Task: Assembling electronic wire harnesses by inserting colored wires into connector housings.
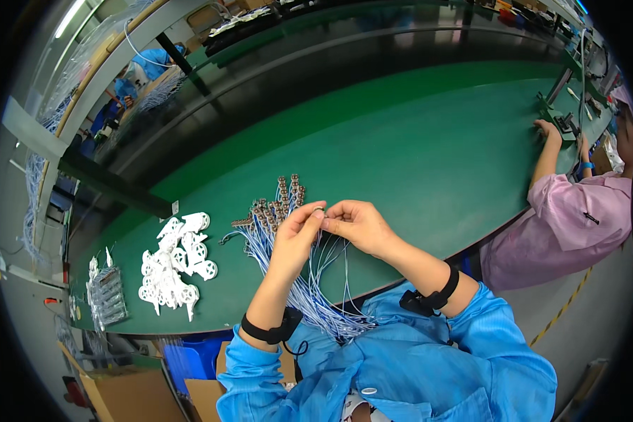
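Fingertips together, my left hand and my right hand meet over the table in front of me. Both are closed in a pinch around a small dark part, mostly covered by the fingers, so its kind does not show. Just beyond and left of them lies a bundle of blue and white wires, which hangs over the table edge toward my lap. Small round brown metallic parts sit in rows at the far ends of the wires.
White plastic pieces with round wheel-like ends lie piled to the left. Clear-wrapped parts stand farther left on the green table. At right, a person in pink handles a green bench fixture. Cardboard boxes stand below.
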Available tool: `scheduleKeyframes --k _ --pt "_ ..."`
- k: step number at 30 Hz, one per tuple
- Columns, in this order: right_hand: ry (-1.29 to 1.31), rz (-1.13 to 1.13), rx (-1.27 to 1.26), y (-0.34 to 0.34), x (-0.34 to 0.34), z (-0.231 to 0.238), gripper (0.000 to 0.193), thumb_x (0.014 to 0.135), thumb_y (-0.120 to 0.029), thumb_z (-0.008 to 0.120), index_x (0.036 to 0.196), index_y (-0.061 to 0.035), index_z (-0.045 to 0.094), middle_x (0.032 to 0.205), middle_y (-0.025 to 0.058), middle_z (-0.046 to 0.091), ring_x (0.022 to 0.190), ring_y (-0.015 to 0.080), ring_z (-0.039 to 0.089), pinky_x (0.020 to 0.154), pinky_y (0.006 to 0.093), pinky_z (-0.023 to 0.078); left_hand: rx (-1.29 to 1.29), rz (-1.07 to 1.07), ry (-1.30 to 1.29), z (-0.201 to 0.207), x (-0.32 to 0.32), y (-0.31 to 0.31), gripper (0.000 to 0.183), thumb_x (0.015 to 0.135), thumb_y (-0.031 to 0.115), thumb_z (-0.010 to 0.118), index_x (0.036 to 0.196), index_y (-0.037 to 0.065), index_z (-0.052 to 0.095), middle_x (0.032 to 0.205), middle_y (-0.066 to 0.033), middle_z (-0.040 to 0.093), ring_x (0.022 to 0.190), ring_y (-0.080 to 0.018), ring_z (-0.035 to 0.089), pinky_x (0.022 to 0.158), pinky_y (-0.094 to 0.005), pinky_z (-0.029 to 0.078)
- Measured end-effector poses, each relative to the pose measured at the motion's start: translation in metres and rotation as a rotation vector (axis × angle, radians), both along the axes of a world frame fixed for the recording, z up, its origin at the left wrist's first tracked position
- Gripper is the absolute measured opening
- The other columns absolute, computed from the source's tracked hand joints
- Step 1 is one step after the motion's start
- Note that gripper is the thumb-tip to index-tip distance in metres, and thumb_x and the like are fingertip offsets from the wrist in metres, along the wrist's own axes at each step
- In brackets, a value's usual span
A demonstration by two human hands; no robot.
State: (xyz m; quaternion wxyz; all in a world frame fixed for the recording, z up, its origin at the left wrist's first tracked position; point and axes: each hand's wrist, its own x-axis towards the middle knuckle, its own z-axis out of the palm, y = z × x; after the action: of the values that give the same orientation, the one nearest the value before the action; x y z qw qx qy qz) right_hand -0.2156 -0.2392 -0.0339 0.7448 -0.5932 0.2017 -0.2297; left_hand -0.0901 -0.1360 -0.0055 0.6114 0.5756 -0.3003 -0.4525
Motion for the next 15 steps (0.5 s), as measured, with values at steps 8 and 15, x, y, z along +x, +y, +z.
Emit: scheduleKeyframes --k 8,15 --pt "0.107 0.065 -0.164 0.004 -0.014 0.014 0.023 0.088 -0.015 0.067 0.102 0.0021 0.061 0.089 0.0049 0.065 0.079 0.0102 0.06 0.071 0.0238 0.049 0.106 -0.13 0.188 -0.003 0.012 0.001 0.025 0.095 0.024 0.057 0.106 0.003 0.061 0.088 0.0008 0.061 0.076 -0.0066 0.053 0.068 -0.0207 0.043" --pt "0.454 -0.144 -0.745 -0.005 -0.022 0.017 0.029 0.083 -0.018 0.063 0.105 0.0001 0.063 0.106 0.0169 0.056 0.102 0.0304 0.051 0.089 0.0394 0.044 0.212 0.036 -0.955 0.01 0.02 0.013 0.032 0.093 0.027 0.057 0.111 0.001 0.06 0.077 -0.0108 0.064 0.074 -0.0235 0.063 0.07 -0.0322 0.049"
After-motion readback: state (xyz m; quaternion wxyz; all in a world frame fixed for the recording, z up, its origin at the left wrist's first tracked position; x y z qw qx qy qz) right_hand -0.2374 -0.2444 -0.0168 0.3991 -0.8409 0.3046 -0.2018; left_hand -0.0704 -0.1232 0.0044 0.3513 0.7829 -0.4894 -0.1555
